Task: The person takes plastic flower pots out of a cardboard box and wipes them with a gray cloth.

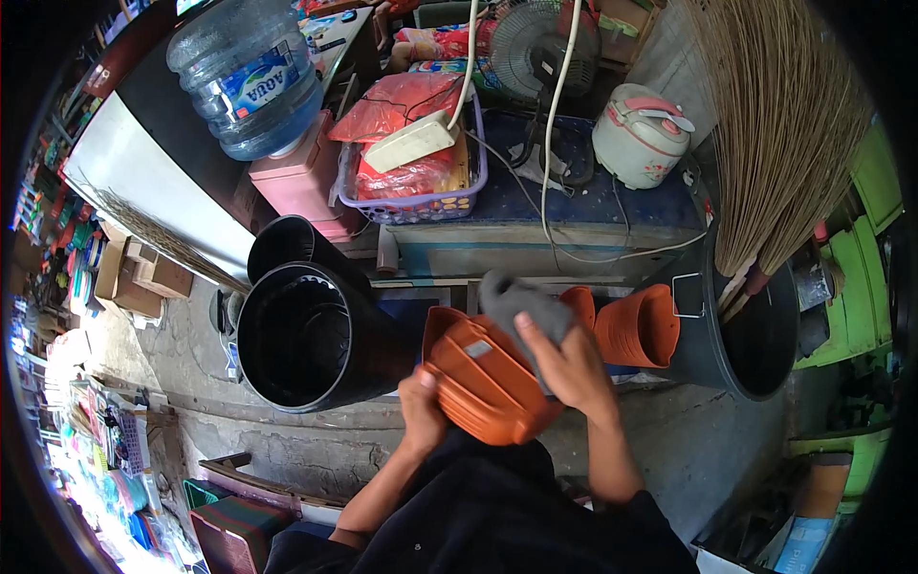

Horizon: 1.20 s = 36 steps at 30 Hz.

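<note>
My left hand (422,409) grips the left rim of an orange plastic planter (488,387), which is tilted in front of my lap with a small pale sticker showing on it. In my right hand (570,369) is a grey cloth (527,308), bunched up and blurred, at the planter's upper right side. To the right of that hand lies a stack of orange plastic pots (635,326), their openings facing right. Another orange pot rim (579,305) shows partly behind the cloth.
Black plastic bins (251,387) lie on the left. A large dark tub (688,351) holding stick brooms (774,143) is on the right. Beyond are a water dispenser bottle (247,79), a purple basket (430,212), a rice cooker (640,136), a fan (541,50) and hanging white cables (549,165).
</note>
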{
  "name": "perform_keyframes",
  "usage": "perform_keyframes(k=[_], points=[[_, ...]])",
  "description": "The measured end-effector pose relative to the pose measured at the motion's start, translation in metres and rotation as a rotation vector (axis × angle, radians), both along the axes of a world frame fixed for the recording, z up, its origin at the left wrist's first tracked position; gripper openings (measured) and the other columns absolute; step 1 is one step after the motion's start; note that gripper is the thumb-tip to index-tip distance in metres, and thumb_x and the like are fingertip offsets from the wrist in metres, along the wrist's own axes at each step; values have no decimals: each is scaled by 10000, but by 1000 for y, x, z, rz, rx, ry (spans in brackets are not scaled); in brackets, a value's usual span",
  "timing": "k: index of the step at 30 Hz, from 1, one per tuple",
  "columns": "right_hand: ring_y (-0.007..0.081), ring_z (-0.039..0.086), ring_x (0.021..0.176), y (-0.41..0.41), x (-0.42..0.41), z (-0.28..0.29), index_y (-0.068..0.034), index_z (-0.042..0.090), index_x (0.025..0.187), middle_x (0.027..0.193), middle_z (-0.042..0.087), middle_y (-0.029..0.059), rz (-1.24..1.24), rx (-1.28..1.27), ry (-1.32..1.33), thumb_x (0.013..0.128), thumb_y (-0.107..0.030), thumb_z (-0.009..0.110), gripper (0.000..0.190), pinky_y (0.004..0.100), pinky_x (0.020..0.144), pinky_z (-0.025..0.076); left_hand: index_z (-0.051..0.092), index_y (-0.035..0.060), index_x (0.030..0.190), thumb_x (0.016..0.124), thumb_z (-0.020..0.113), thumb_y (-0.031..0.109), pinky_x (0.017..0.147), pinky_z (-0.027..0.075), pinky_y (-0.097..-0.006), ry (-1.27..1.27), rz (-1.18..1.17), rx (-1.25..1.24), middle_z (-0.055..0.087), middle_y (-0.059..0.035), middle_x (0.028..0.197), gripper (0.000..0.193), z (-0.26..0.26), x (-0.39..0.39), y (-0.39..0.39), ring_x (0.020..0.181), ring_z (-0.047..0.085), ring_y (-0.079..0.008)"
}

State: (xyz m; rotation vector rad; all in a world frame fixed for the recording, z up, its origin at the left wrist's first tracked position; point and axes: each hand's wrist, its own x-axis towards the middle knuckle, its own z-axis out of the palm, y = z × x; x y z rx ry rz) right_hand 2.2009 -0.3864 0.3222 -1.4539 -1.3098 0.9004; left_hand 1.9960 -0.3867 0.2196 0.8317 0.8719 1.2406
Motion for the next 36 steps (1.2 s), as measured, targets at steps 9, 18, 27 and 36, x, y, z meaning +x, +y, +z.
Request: perform_keyframes(k=[9, 18, 27, 36], points=[[504, 382, 1418, -55, -68, 9, -144, 477, 1519, 1606, 327, 250, 359, 195, -639, 1017, -359, 570, 554, 606, 1170, 284, 650, -19, 786, 1011, 597, 214, 570, 434, -236, 309, 260, 353, 637, 21, 698, 329, -7, -1, 2, 653, 536, -32], [476, 539, 1250, -20, -13, -61, -15, 561, 1377, 1364, 551, 286, -18, 100, -264, 1054, -290, 537, 425, 479, 1038, 442, 427, 62, 531, 935, 636, 222, 414, 331, -334, 369, -48, 827, 440, -49, 456, 482, 23, -13, -2, 376, 440, -184], [418, 617, 1160, -64, -18, -22, 15, 465, 1468, 1300, 617, 274, -63, -365, -90, 1053, -301, 569, 532, 403, 986, 475, 503, 139, 542, 764, 872, 342, 439, 403, -305, 692, -180, 1226, 484, -5, 494, 476, 2, 22, -4, 422, 513, -158], [426, 705, 851, -93, 35, -71, 49, 673, 1071, 868, 695, 264, -395, -67, -254, 902, -167, 733, 281, 422, 706, 530, 675, 142, 760, 818, 824, 362, 892, 477, -376, 697, -360, 1340, 648, -7, 861, 271, 7, 77, -2, 829, 635, -168]])
